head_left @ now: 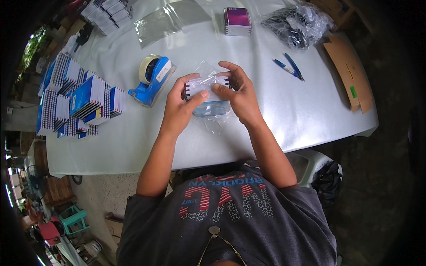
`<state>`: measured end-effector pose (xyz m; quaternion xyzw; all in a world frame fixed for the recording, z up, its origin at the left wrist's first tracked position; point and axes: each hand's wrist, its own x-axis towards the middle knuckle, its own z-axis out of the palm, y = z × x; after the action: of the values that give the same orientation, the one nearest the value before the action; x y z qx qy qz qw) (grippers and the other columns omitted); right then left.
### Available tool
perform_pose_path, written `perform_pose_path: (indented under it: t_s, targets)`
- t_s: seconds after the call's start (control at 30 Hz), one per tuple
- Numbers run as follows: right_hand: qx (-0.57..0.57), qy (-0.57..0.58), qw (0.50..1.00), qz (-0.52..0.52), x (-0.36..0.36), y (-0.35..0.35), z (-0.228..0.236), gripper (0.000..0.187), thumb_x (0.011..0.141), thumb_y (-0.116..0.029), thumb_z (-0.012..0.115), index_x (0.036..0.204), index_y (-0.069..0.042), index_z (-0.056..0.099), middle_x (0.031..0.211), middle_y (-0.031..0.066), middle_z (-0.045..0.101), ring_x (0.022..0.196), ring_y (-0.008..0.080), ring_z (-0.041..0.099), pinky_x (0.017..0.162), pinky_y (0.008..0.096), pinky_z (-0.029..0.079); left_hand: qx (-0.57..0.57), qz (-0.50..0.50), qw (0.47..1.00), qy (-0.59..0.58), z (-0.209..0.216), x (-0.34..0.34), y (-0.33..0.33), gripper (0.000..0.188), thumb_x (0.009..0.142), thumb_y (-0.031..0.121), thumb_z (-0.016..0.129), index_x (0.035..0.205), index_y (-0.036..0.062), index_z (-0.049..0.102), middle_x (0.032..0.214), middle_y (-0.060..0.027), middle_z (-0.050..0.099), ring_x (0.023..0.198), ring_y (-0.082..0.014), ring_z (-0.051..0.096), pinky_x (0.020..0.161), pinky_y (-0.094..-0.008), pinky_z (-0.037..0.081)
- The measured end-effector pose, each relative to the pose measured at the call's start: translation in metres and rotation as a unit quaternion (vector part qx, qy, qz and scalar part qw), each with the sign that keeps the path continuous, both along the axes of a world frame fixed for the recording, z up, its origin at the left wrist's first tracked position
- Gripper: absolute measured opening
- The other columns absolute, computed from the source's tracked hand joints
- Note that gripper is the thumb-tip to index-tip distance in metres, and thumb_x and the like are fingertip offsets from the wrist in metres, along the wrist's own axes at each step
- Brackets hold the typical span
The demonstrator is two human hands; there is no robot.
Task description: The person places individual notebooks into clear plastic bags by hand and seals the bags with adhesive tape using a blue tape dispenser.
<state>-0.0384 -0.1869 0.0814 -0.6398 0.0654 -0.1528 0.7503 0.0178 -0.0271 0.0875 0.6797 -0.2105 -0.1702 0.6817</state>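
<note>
Between my two hands is a small stack of spiral notebooks (200, 88), partly wrapped in a clear plastic bag (205, 71). Its page edges and dark binding loops face up, and a blue cover shows through the plastic on the near side. My left hand (183, 99) grips the left end, thumb pressed on the front. My right hand (238, 91) holds the right end, its thumb on the pages and its index finger raised along the plastic. Loose film sticks out beyond the stack at the far and near sides. Left of my hands stands a blue tape dispenser (155, 82) with a tape roll.
Piles of blue spiral notebooks (91, 97) fill the table's left side, with more notebooks (106, 15) at the far left. Clear plastic sheets (159, 24), a purple-covered notebook stack (237, 21), a bag of black items (297, 26), blue-handled pliers (290, 67) and a cardboard piece (348, 73) lie around.
</note>
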Motion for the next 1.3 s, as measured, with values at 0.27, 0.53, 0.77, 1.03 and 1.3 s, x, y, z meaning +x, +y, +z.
perform_pose_path:
  t_s: [0.27, 0.53, 0.77, 1.03, 1.3]
  targets:
    - [0.034, 0.102, 0.993, 0.051, 0.002, -0.008, 0.011, 0.035, 0.078, -0.007, 0.072, 0.109, 0.004, 0.062, 0.094, 0.0106, 0.065, 0.084, 0.016, 0.061, 0.077, 0.0265, 0.048, 0.011, 0.037, 0.998, 0.048, 0.001, 0.011, -0.002, 0.039, 0.084, 0.014, 0.069, 0.118, -0.0022, 0.057, 0.1, -0.0083, 0.064, 0.092, -0.0126, 0.059, 0.084, -0.026, 0.045]
    - [0.047, 0.086, 0.995, 0.007, 0.002, -0.004, 0.007, 0.028, 0.077, -0.006, 0.073, 0.103, 0.002, 0.066, 0.097, 0.0091, 0.063, 0.086, 0.0151, 0.059, 0.078, 0.0271, 0.047, 0.087, -0.01, 0.985, -0.145, 0.012, 0.028, 0.0, 0.04, 0.083, 0.019, 0.072, 0.116, -0.0005, 0.06, 0.103, -0.0053, 0.066, 0.093, -0.014, 0.06, 0.084, -0.0284, 0.046]
    - [0.012, 0.08, 0.997, 0.0, 0.002, -0.005, 0.004, 0.025, 0.076, -0.005, 0.073, 0.099, 0.001, 0.068, 0.098, 0.0081, 0.059, 0.085, 0.0155, 0.058, 0.077, 0.0272, 0.047, 0.184, -0.03, 0.916, -0.354, 0.034, 0.023, -0.014, 0.019, 0.081, 0.01, 0.071, 0.099, 0.0043, 0.07, 0.095, -0.0076, 0.07, 0.092, -0.021, 0.065, 0.086, -0.0329, 0.045]
    - [0.059, 0.082, 0.994, -0.045, 0.0, 0.01, 0.003, 0.022, 0.077, 0.003, 0.062, 0.098, 0.0, 0.066, 0.091, 0.0074, 0.06, 0.081, 0.0128, 0.058, 0.073, 0.025, 0.048, 0.15, 0.141, 0.852, -0.481, -0.005, -0.024, -0.014, 0.015, 0.08, 0.011, 0.071, 0.095, 0.0089, 0.071, 0.097, -0.0032, 0.071, 0.095, -0.0177, 0.066, 0.091, -0.0362, 0.041]
    - [0.292, -0.017, 0.943, 0.16, -0.008, -0.021, -0.007, 0.04, 0.071, 0.001, 0.065, 0.111, -0.004, 0.063, 0.111, 0.0091, 0.056, 0.096, 0.0181, 0.057, 0.09, 0.0311, 0.044, 0.119, 0.182, 0.823, -0.525, -0.018, -0.023, -0.016, 0.015, 0.078, 0.008, 0.074, 0.092, 0.0122, 0.071, 0.097, 0.0008, 0.071, 0.097, -0.0145, 0.066, 0.103, -0.0395, 0.032]
